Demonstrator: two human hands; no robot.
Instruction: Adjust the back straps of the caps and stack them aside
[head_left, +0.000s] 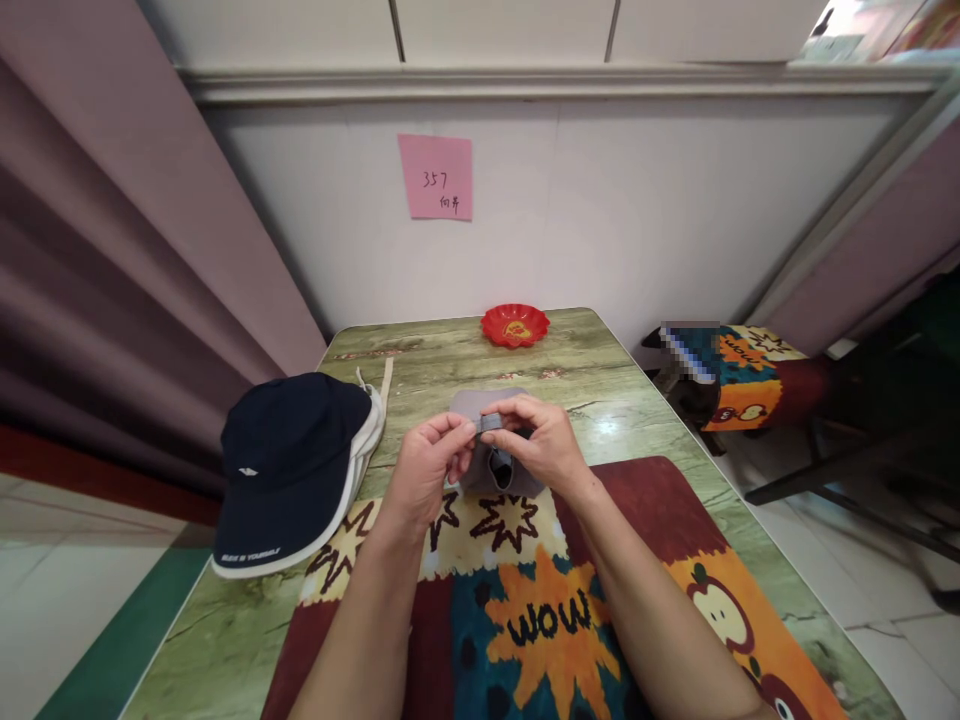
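Note:
A grey cap (474,478) lies near the middle of the table, mostly covered by my hands. A short dark grey strap (490,423) stands up from it, with a small dark opening below. My left hand (435,455) pinches the strap's left end between thumb and fingertips. From the other side, my right hand (536,440) grips the same strap between thumb and forefinger. To the left of both hands rests a stack of caps, a navy cap (292,450) on top and pale ones beneath.
A colourful mat (510,585) covers the near part of the green wood-patterned table (431,365). A red scalloped dish (515,326) sits at the back edge. Behind is a white wall with a pink note (437,178). A mat-covered stool (742,375) stands to the right.

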